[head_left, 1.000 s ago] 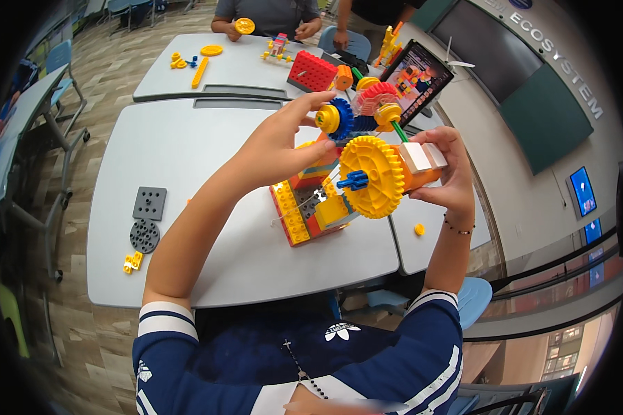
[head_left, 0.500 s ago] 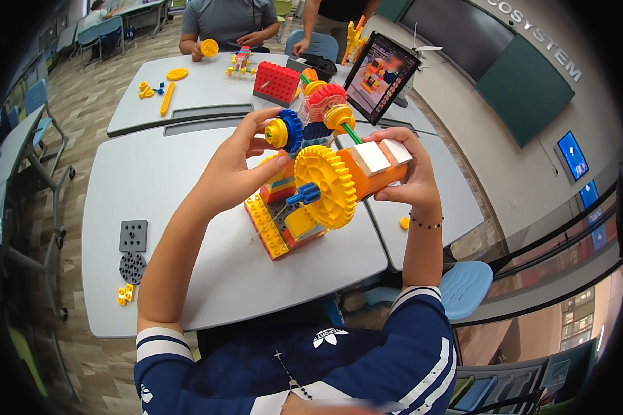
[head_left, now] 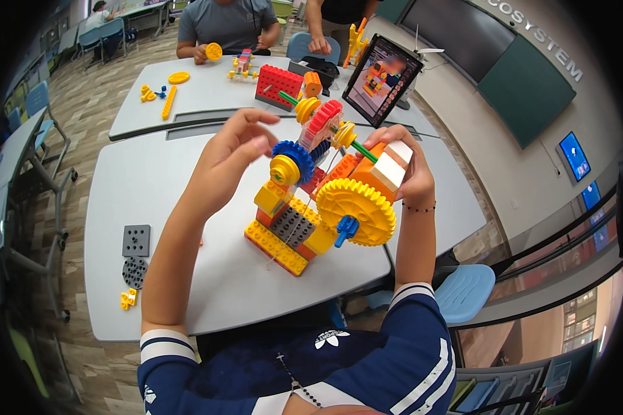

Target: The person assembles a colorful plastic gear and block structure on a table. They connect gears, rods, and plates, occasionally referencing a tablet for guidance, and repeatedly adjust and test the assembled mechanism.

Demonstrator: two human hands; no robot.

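A toy brick model (head_left: 278, 247) with a yellow and grey base stands in front of me on the table. My right hand (head_left: 414, 171) grips its orange block (head_left: 381, 174) with white tiles at the right. Beside that block sits a large yellow gear wheel (head_left: 360, 207) with a small blue pinion (head_left: 347, 227) at its centre. Just left of the blue gear wheel (head_left: 302, 163) and its yellow hub (head_left: 282, 170), my left hand (head_left: 230, 158) hovers, fingers apart and holding nothing. Above, a green axle (head_left: 364, 151) carries yellow pulleys and a red wheel (head_left: 322, 122).
A tablet (head_left: 382, 79) leans upright beyond the model, near a red brick block (head_left: 278, 84). Grey plates (head_left: 136, 241) and small yellow bricks (head_left: 128, 299) lie at the left. Two people are across the tables; one hand holds a yellow disc (head_left: 214, 52).
My left hand has let go of the blue gear and moved left. The model has turned and tilted, its large yellow gear shifting right and down, with my right hand still on it.
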